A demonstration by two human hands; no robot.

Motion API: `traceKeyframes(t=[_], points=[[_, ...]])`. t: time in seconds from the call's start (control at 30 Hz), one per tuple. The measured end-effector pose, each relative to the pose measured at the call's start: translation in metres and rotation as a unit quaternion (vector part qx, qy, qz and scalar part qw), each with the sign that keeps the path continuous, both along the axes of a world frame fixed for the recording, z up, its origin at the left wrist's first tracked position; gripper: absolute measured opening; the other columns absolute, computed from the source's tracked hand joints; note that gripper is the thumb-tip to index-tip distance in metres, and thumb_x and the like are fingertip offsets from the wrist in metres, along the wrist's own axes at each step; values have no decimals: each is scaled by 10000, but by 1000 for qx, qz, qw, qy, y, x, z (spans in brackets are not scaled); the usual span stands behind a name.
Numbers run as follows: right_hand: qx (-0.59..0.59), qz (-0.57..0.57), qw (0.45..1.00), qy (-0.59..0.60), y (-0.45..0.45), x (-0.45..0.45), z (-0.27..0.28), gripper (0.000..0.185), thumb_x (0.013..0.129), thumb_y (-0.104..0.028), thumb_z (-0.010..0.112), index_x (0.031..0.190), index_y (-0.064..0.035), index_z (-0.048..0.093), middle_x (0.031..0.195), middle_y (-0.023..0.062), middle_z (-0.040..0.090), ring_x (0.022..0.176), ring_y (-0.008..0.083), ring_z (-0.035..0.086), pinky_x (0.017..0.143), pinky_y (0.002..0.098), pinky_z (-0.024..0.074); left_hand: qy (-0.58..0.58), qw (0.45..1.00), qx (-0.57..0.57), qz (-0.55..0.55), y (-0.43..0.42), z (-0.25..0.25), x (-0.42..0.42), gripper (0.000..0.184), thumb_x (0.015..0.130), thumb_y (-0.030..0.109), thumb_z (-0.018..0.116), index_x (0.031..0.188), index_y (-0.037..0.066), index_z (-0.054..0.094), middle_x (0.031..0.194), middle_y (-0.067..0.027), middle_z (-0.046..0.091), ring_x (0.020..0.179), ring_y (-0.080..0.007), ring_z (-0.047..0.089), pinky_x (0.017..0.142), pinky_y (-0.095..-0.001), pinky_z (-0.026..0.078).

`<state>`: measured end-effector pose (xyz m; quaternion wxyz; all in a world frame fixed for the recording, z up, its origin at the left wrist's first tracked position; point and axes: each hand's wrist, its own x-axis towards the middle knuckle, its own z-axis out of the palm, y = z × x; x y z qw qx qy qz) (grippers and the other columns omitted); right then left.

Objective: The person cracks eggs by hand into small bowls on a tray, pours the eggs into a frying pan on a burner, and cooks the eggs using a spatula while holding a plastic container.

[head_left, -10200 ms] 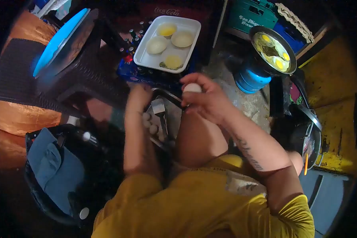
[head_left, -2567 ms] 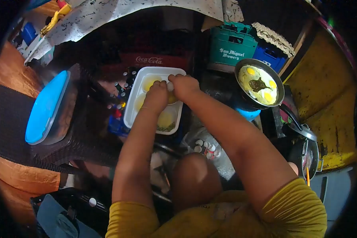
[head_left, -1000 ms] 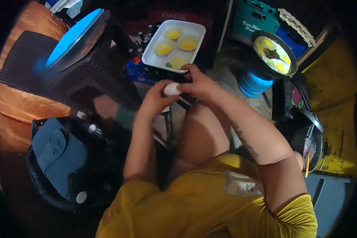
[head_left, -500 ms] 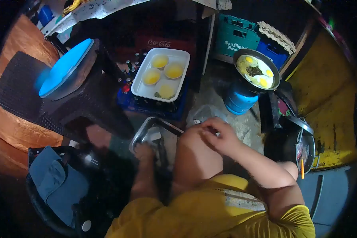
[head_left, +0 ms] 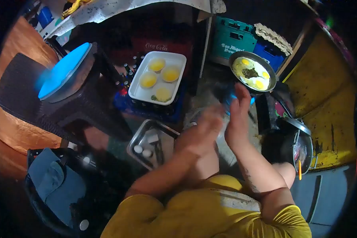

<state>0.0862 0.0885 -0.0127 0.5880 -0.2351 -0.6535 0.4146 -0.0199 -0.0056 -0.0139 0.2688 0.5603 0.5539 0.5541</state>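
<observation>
My left hand (head_left: 210, 129) is raised over my knee, blurred by motion, its fingers seemingly stretched out with nothing seen in them. Facing it, a short gap away, my right hand (head_left: 238, 119) is upright and flat, fingers extended and holding nothing. Left of my knee lies a metal tray (head_left: 133, 144) with two white eggs (head_left: 146, 153) and what looks like a turner (head_left: 152, 139) inside. Beyond my right hand, a frying pan (head_left: 231, 67) holds fried eggs (head_left: 259, 84) with a dark patch in the middle, above a blue gas canister (head_left: 252, 100) partly hidden by my fingers.
A white tray (head_left: 135, 88) with several bowls of yellow liquid (head_left: 170, 73) rests on a crate of bottles (head_left: 125, 104). A dark stool (head_left: 73, 109) bears a blue-lidded container (head_left: 65, 73). A wok (head_left: 310, 154), a green crate (head_left: 234, 41) and a bag (head_left: 55, 182) stand around.
My left hand has left the metal tray and come up to the right, uncovering the eggs there. My right hand has risen from my knee and its fingers have straightened.
</observation>
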Motion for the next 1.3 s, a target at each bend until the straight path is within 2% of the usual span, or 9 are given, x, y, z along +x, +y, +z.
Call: traceKeyframes(t=[0.13, 0.3, 0.47, 0.57, 0.63, 0.73, 0.93, 1.07, 1.3], points=[[165, -160, 963, -142, 23, 3, 19, 401, 979, -118, 504, 1346, 20, 422, 1399, 248, 399, 1294, 386, 415, 1107, 419, 316, -280, 947, -12, -155, 8, 15, 50, 629, 1043, 503, 344, 1447, 25, 401, 1410, -135, 486, 1309, -233, 438, 1119, -350, 285], [217, -259, 910, -239, 49, 19, 18, 388, 1010, -168, 464, 1335, 42, 437, 1397, 234, 416, 1287, 362, 427, 1089, 411, 332, -223, 956, -42, -186, 11, 12, 49, 625, 1033, 528, 351, 1482, 95, 367, 1467, -105, 431, 1360, -221, 381, 1117, -351, 283], [-39, -47, 991, 123, 14, 19, 55, 559, 1030, -436, 378, 1422, -39, 389, 1457, 156, 399, 1342, 259, 398, 1102, 421, 301, -336, 919, -131, -160, 6, 34, 48, 734, 996, 566, 431, 1537, 109, 238, 1543, -72, 313, 1416, -224, 296, 1129, -356, 268], [-47, 130, 945, 295, -6, 7, 79, 652, 988, -528, 420, 1455, -76, 355, 1500, 147, 364, 1373, 271, 380, 1109, 484, 307, -588, 741, -126, -299, 23, 3, 43, 765, 952, 324, 635, 1538, 106, 195, 1493, -102, 369, 1368, -240, 360, 1117, -352, 287], [-25, 250, 892, 375, -11, 14, 106, 688, 957, -544, 478, 1463, -97, 344, 1511, 158, 344, 1373, 311, 381, 1108, 518, 328, -229, 937, -23, -264, 29, 3, 33, 786, 851, 190, 689, 1510, 131, 266, 1488, -118, 374, 1368, -307, 373, 1129, -392, 295], [62, 218, 921, 316, -11, 35, 143, 667, 938, -489, 550, 1441, -90, 372, 1484, 178, 367, 1360, 326, 389, 1112, 513, 331, 281, 954, 42, 94, 51, -13, -7, 741, 696, -26, 653, 1399, 71, 440, 1455, -188, 420, 1350, -370, 400, 1142, -436, 315], [277, -28, 926, -255, -7, 100, 112, 427, 785, -160, 737, 1166, -36, 590, 1283, 169, 539, 1175, 300, 529, 974, 380, 421, 389, 858, -197, 271, 76, -17, -160, 320, 795, 190, 692, 1105, 113, 682, 1136, -161, 631, 1083, -341, 616, 888, -475, 512], [-85, 48, 955, -279, -10, 125, 28, 284, 813, -62, 726, 1085, -55, 642, 1249, 103, 564, 1136, 211, 561, 852, 307, 499, 460, 785, -354, 214, 93, -54, -203, 250, 836, 236, 651, 1048, 126, 725, 1071, -111, 697, 1014, -292, 680, 837, -462, 540], [-214, -17, 914, -343, -12, 162, -60, 211, 852, -71, 719, 1044, -37, 640, 1116, 74, 589, 1020, 177, 611, 785, 295, 515, 517, 731, -396, 205, 112, -67, -207, 254, 829, 237, 622, 1009, 100, 739, 1064, -133, 715, 987, -303, 694, 809, -439, 560]])
